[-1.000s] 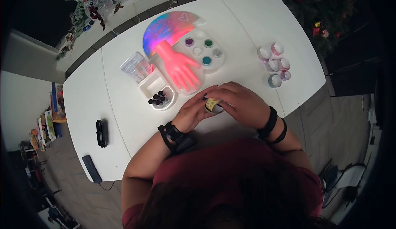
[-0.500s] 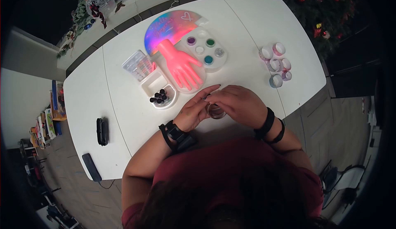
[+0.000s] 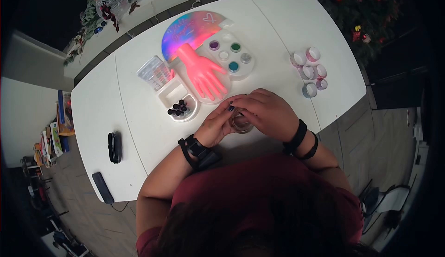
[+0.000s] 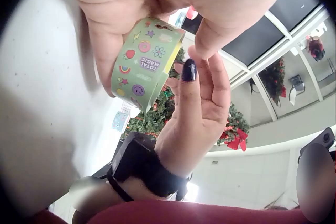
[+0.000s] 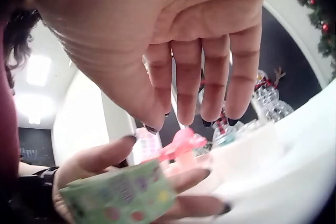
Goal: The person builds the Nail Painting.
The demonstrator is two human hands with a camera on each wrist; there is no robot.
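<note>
"So, where is the tape roll (image 4: 142, 66)?"

"Just one is in hand: a green roll printed with little pictures, at the near edge of the table (image 3: 269, 48), in front of the person's chest. The left hand (image 3: 212, 129) is clamped on it, with the roll between thumb and fingers."

"And the right hand (image 3: 274, 118)?"

"It hangs just over the roll. Its four fingers are nearly straight and side by side, thumb close to the first one, with nothing gripped. Whether a fingertip touches the roll, I can't tell."

"Any more rolls?"

"Six other rolls (image 3: 308, 74) stand in a cluster at the right, well apart from both hands."

"What's on the far side of the hands?"

"One pink model hand (image 3: 202, 74), fingers pointing near. To its right, one white tray (image 3: 241, 75) bears four coloured pots: purple, green, teal and silver. To its left, one white box (image 3: 164, 100) holds black-capped bottles (image 3: 178, 107), at least five; they crowd too closely for a sure count."

"And over at the left?"

"Two dark long objects (image 3: 114, 148), lying apart from each other."
</note>
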